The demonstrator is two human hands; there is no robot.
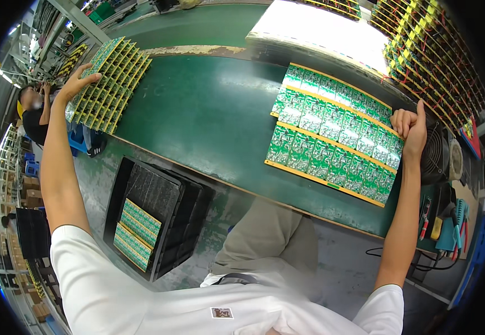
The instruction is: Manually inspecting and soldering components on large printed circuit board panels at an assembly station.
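On the left of the green bench stands a stack of circuit board panels with yellow edges and dark components. My left hand is at its far left edge, thumb and fingers spread apart, resting against it. Several green circuit board panels with orange-yellow strips lie overlapping on the right of the bench, solder side up. At their right edge is my right hand, its fingers curled onto the panel's border and its thumb pointing up. The fingertips of this hand are partly hidden.
A bright white surface lies behind the panels, beside tall stacked boards. A black fan and hand tools sit at right. Below the bench, black crates hold more panels. Another person sits at far left.
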